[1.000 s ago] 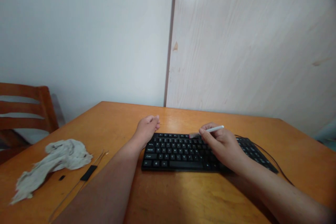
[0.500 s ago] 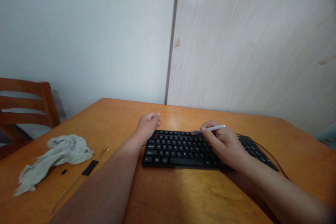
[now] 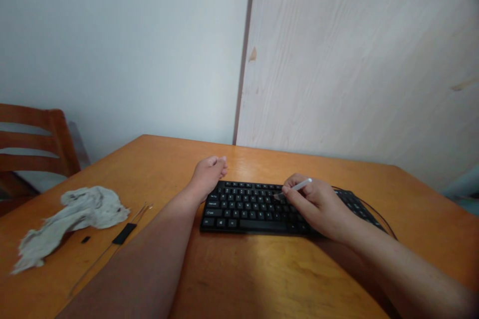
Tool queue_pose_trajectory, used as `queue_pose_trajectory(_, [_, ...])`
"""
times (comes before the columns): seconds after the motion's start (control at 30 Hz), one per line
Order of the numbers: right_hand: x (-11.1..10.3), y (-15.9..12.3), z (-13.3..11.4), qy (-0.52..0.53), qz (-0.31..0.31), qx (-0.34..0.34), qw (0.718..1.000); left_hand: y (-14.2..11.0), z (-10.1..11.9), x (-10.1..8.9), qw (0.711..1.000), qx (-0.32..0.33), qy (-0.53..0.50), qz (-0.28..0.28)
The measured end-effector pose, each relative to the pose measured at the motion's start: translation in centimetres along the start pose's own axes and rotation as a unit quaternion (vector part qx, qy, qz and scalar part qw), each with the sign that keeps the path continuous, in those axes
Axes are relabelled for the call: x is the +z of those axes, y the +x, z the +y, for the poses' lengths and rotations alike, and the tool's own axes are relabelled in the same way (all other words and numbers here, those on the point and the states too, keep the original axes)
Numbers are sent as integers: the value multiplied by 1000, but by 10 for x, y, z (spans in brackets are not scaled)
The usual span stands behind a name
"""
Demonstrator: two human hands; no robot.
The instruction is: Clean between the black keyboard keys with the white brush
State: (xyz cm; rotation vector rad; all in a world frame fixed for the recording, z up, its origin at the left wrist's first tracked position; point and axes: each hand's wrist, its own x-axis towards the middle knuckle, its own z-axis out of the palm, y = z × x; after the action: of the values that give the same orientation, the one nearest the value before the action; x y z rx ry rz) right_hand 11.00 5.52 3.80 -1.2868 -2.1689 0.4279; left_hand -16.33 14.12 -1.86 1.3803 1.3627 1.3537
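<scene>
A black keyboard lies flat on the orange wooden table. My right hand rests over its middle keys, fingers closed around a thin white brush whose tip touches the upper key rows. My left hand lies at the keyboard's far left corner with its fingers curled loosely against the edge; whether it grips the keyboard is unclear. Both forearms stretch across the table toward me.
A crumpled grey cloth lies at the table's left. Beside it are a small black strip, a tiny black piece and thin wires. A wooden chair stands at far left. The keyboard cable curves off right.
The brush tip has dipped from the top row down onto the keys and shifted slightly. My view has drifted a little; the left hand keeps its place at the corner.
</scene>
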Motion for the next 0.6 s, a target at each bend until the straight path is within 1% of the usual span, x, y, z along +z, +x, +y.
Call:
queue_pose_trajectory(0.3, [-6, -4, -5, -16, -30, -7, 999, 1, -1, -1, 1000, -1, 1, 1])
queue_pose_trajectory(0.5, [-11, -5, -9, -8, -54, -6, 998, 0, 1, -1, 1000, -5, 7, 1])
queue_pose_trajectory(0.6, [-14, -6, -12, -22, -56, -11, 998, 0, 2, -1, 1000, -4, 6, 0])
